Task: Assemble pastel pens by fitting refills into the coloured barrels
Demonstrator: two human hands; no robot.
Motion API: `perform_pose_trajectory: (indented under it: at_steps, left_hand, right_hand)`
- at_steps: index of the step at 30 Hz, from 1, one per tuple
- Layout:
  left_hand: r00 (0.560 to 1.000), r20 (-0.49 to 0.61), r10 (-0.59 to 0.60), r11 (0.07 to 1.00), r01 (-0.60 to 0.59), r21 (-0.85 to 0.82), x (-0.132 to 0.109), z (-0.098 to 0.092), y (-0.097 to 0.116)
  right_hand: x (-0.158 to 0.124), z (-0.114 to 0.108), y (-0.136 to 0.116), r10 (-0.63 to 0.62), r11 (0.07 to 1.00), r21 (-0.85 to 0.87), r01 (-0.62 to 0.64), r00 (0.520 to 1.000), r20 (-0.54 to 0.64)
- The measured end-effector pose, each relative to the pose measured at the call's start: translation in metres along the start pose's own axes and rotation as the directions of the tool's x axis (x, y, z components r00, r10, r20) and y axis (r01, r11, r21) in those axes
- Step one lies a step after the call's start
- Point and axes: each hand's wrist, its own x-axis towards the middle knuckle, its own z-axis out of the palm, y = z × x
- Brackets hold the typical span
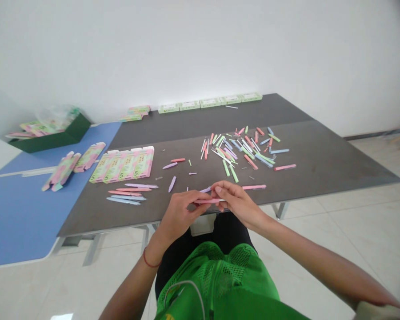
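Both hands meet over the near edge of a dark grey table point(320, 164). My left hand point(180, 213) and my right hand point(235, 200) pinch the two ends of a pink pen barrel point(206, 201) with a white tip showing at its right end. A lilac pen part point(205, 190) lies just beyond my fingers, and a pink barrel point(254, 187) lies to the right of my right hand. Several assembled pens point(130, 193) in lilac, pink and blue lie in a row to the left.
A heap of loose pastel pen parts point(243, 146) covers the table's middle right. Flat pink-and-green cartons point(123, 164) lie at left, more cartons point(71, 164) on a blue table point(16, 213). Green boxes point(210, 103) line the far edge. A dark green bin point(50, 135) stands far left.
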Motion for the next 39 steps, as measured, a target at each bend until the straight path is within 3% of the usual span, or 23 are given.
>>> perform_pose_trajectory:
  at_steps: [8,18,26,39]
  left_hand:
    - [0.999,0.009,-0.039,0.998,0.040,-0.048,0.001,0.004,-0.002]
    - [1.000,0.020,-0.023,0.998,0.025,-0.066,0.003,0.002,-0.003]
    - [0.998,0.038,-0.044,0.998,0.046,-0.052,0.003,0.001,-0.002]
    - [0.999,-0.008,-0.033,0.999,0.033,0.022,0.002,0.002,-0.004]
  right_hand:
    - [0.000,0.002,0.004,0.029,0.998,-0.051,-0.025,0.996,0.083]
    - [0.000,0.009,0.002,-0.008,0.996,-0.087,0.012,0.999,0.042]
    - [0.003,0.005,0.006,-0.005,1.000,0.008,0.005,1.000,0.023]
    - [0.001,-0.003,0.002,0.011,1.000,-0.003,-0.011,1.000,-0.006]
